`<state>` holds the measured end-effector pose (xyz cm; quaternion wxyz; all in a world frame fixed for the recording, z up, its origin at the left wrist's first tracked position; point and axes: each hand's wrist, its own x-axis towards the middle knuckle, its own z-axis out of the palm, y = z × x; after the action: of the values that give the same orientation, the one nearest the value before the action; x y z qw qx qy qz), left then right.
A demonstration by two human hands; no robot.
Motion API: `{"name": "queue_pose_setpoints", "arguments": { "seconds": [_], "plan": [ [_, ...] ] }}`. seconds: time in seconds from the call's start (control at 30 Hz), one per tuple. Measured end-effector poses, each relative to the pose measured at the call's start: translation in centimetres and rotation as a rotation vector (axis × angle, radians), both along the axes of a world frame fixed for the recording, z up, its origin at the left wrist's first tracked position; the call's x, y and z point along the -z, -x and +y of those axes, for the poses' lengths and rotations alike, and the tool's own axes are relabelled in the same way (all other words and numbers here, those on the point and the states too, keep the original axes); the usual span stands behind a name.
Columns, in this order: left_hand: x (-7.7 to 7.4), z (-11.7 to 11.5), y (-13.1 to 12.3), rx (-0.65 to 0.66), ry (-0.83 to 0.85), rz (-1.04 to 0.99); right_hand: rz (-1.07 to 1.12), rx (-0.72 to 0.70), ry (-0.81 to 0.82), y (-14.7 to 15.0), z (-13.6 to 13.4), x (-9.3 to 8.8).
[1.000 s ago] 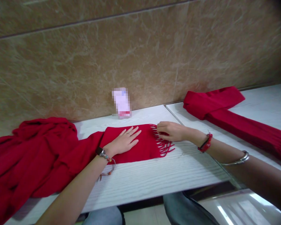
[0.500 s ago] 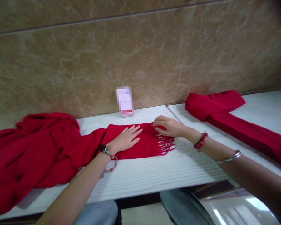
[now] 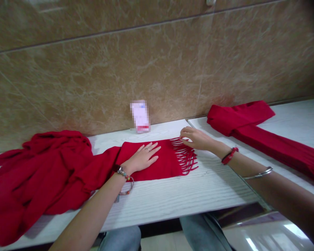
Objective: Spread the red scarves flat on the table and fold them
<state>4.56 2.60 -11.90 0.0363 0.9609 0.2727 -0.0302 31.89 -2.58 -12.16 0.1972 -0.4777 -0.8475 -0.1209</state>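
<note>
A red scarf (image 3: 162,162) lies flat along the white table (image 3: 172,195), its fringed end (image 3: 185,157) pointing right. My left hand (image 3: 143,157) rests flat on the scarf, fingers stretched out and together. My right hand (image 3: 196,138) sits at the far corner of the fringe, fingers curled and pinching the tassels there. The rest of this scarf runs left into a bunched red heap (image 3: 39,174).
A second red scarf (image 3: 253,130) lies folded on the adjoining white table (image 3: 298,122) at right. A small pale box (image 3: 140,116) stands against the brown marble wall (image 3: 146,62). My knees in jeans show below the table's front edge.
My right hand has shifted a little right along the fringe's far corner. The left hand stays flat on the scarf. The camera tilted slightly.
</note>
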Motion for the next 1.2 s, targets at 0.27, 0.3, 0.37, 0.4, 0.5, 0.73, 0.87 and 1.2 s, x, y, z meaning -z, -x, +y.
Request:
{"name": "queue_pose_setpoints", "arguments": {
  "seconds": [0.27, 0.3, 0.37, 0.4, 0.5, 0.73, 0.87, 1.2],
  "plan": [
    [0.2, 0.1, 0.0, 0.012, -0.006, -0.012, -0.087, 0.013, 0.141, 0.4, 0.9, 0.6],
    [0.1, 0.1, 0.0, 0.014, -0.005, -0.011, -0.113, 0.066, 0.136, -0.3, 0.7, 0.6],
    [0.1, 0.1, 0.0, 0.013, -0.003, -0.009, -0.156, 0.153, 0.119, -1.5, 0.4, 0.4],
    [0.2, 0.1, 0.0, 0.013, -0.003, -0.01, -0.164, 0.186, 0.103, -1.8, 0.3, 0.3],
    [0.2, 0.1, 0.0, 0.017, -0.012, -0.018, -0.074, 0.165, 0.029, -1.2, -0.1, 0.0],
    [0.1, 0.1, 0.0, 0.023, -0.025, -0.016, 0.019, -0.194, 0.236, 1.7, -0.5, -0.3],
    [0.0, 0.0, 0.0, 0.019, -0.016, -0.013, -0.1, -0.041, 0.294, -0.6, -0.8, -0.8],
    [0.3, 0.3, 0.1, 0.026, -0.007, -0.032, -0.013, -0.323, 0.298, 3.7, -2.4, -1.6]
  ]
}}
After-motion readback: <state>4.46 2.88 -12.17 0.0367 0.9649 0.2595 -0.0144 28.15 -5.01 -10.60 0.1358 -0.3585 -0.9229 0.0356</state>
